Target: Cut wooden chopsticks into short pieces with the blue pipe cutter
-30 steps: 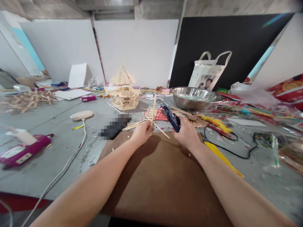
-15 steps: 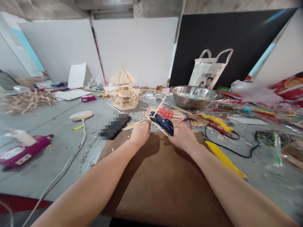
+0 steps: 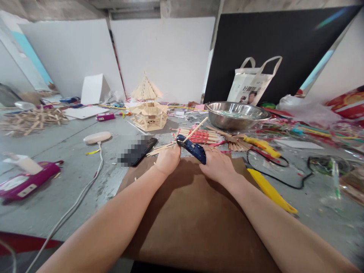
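Presently, the left hand (image 3: 168,159) is keeping its fingers curled together, with the thumb side turned toward the middle, and they are pinching the lower part of a thin wooden stick (image 3: 197,128); the exact contact is partly hidden by the tool. The stick is leaning up and to the right, and it is being located between the two hands, above the far edge of a brown mat (image 3: 193,223). The right hand (image 3: 218,163) is clenching its fingers around a dark blue hand tool (image 3: 195,149), whose head is reaching to the left fingertips and is meeting the stick. Whether its jaws are biting the wood, I cannot tell.

Behind the hands, more sticks with red wrapping (image 3: 203,135) are lying in a pile. A black phone (image 3: 142,151) is resting to the left, near loose pale sticks (image 3: 159,149). Farther back, a small wooden pavilion (image 3: 149,117) is standing upright, and a metal basin (image 3: 237,120) is sitting to the right. A yellow glue gun (image 3: 261,147) is lying in front of this basin.
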The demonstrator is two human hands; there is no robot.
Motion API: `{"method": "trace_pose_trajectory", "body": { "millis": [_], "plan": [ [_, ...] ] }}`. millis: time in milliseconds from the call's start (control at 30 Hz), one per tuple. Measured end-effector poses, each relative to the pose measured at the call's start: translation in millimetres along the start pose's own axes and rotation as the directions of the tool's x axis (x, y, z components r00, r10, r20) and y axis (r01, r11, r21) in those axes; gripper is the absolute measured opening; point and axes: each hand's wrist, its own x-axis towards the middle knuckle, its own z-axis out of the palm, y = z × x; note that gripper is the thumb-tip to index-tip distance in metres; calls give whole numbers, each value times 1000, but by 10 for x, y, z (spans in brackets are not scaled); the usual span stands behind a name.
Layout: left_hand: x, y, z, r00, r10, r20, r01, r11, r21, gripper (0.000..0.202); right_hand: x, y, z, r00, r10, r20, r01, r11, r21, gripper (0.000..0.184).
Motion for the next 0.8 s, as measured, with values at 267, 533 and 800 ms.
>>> {"method": "trace_pose_trajectory", "body": {
  "millis": [267, 533, 800],
  "plan": [
    [-4, 10, -21, 1000, -10, 28, 10, 1000, 8, 33, -6, -13, -19, 998, 44, 38, -44, 999, -7, 50],
    [-9, 26, -35, 999, -9, 32, 8, 999, 34, 31, -4, -19, -4, 999, 36, 35, -35, 999, -18, 46],
    [3, 26, -43, 998, -20, 59, 19, 1000, 21, 30, 6, -39, -17, 993, 52, 104, -51, 999, -8, 34]
  ]
}}
